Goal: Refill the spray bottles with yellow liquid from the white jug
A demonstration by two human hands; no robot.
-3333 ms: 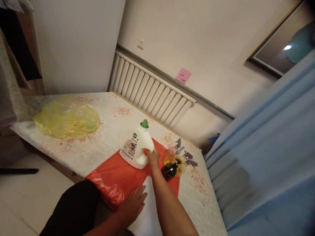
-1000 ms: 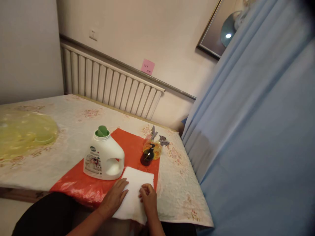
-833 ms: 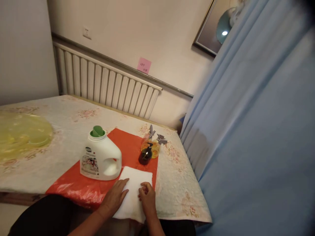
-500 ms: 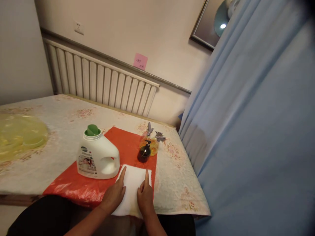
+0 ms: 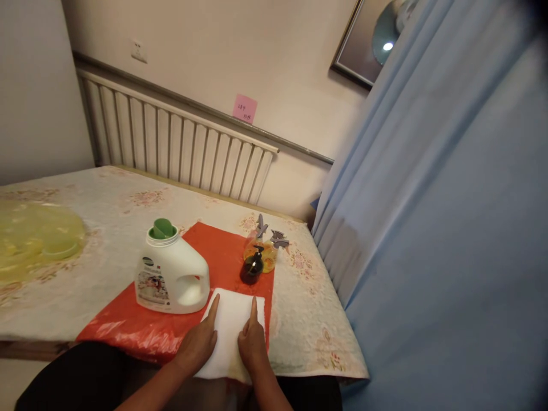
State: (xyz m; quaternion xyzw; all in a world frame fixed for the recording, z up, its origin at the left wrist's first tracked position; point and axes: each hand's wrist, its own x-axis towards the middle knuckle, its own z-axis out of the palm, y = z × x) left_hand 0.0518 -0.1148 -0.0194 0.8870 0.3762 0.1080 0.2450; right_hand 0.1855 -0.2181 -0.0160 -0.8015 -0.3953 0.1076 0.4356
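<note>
Stretching forward at the lower centre of the frame, the index fingers of the left hand [image 5: 199, 342] and right hand [image 5: 252, 339] lay over a white sheet [image 5: 231, 325], their tips near its far corners. The hands were apart, one on each side, remaining fingers folded; whether those pinched the material could not be told. The white sheet, cloth or paper, sat on a red plastic sheet [image 5: 214, 248], its near end at the table [image 5: 317, 319] edge.

Uneven pressure could have skewed or creased the white sheet, and the slick-looking plastic beneath might have let it slide toward the lap. The white jug [image 5: 175, 274], just left of the left hand, had a green piece [image 5: 163, 228] in its mouth; a sideways knock could have tipped it. A forward shove risked the dark pump bottle [image 5: 252, 268] beyond.

About three seconds earlier the right hand had gripped the jug's handle; now the jug stood unheld. A second earlier the right fingers were curled over the white sheet, without the pointing index.
</note>
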